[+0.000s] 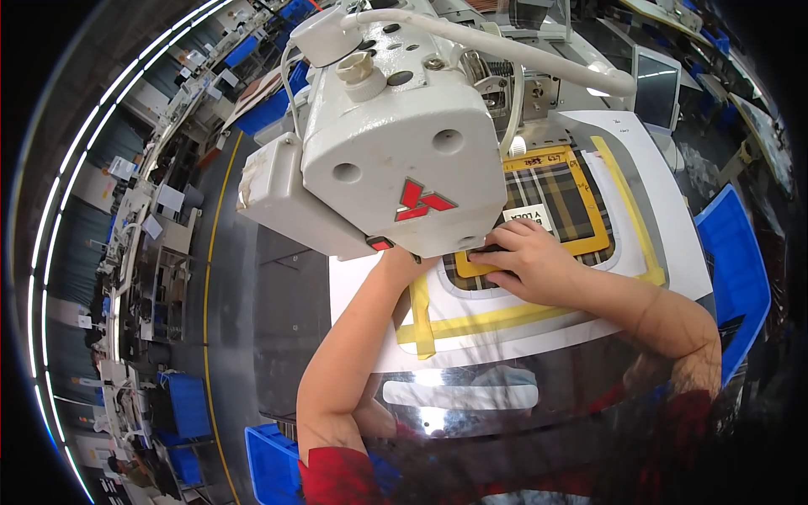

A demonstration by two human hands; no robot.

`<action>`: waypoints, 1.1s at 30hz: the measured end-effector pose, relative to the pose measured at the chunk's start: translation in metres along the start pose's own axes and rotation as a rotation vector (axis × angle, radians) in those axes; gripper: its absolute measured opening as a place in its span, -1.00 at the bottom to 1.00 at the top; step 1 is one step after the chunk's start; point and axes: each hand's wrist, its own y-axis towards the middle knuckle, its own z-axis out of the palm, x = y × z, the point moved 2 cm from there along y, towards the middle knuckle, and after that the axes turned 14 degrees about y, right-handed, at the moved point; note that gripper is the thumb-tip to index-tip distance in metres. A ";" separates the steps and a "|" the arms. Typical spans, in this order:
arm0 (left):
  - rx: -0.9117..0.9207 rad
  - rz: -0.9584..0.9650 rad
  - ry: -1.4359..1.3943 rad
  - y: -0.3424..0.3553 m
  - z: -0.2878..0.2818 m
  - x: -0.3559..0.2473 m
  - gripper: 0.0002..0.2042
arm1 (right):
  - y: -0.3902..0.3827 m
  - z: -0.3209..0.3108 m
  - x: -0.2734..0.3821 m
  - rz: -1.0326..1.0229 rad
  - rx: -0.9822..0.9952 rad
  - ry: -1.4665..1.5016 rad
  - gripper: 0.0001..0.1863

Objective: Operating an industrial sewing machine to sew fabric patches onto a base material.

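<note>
A large white sewing machine head fills the upper middle of the view. Below its right side, a yellow rectangular frame lies over dark plaid fabric, with a pale printed label inside it. My right hand rests at the frame's near edge, its fingers bent and thumb drawn in around something dark and small that I cannot make out. Only the back and wrist of my left hand show beneath the machine head; its fingers are hidden there.
A white sheet under the work carries strips of yellow tape. Blue bins stand at the right and lower left. A screen is behind at the right. Rows of other machines line the left, beyond a yellow floor line.
</note>
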 end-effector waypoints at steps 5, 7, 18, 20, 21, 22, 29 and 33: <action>-0.042 0.069 0.119 0.003 -0.001 -0.005 -0.66 | 0.000 -0.002 0.001 0.012 0.006 -0.004 -0.66; 0.006 0.046 0.093 0.001 0.000 0.000 -0.68 | 0.001 -0.001 0.001 0.005 0.008 -0.009 -0.66; 0.342 -0.069 0.246 0.001 0.010 0.010 -0.61 | -0.002 -0.001 -0.005 0.038 -0.002 0.014 -0.69; 0.436 -0.098 0.349 -0.003 0.018 0.017 -0.59 | 0.000 -0.002 -0.004 0.045 0.001 0.033 -0.71; 0.255 -0.040 0.339 -0.010 0.026 0.025 -0.63 | 0.001 -0.002 -0.002 0.051 0.005 0.057 -0.74; 0.075 0.026 0.323 -0.010 0.025 0.023 -0.66 | 0.002 -0.003 -0.002 0.046 0.005 0.056 -0.74; 0.149 0.031 0.249 0.001 0.011 0.014 -0.65 | -0.002 -0.006 -0.010 0.073 -0.037 0.106 -0.80; 0.172 0.035 0.291 0.006 0.010 0.010 -0.64 | -0.004 -0.008 -0.008 0.044 -0.042 0.056 -0.78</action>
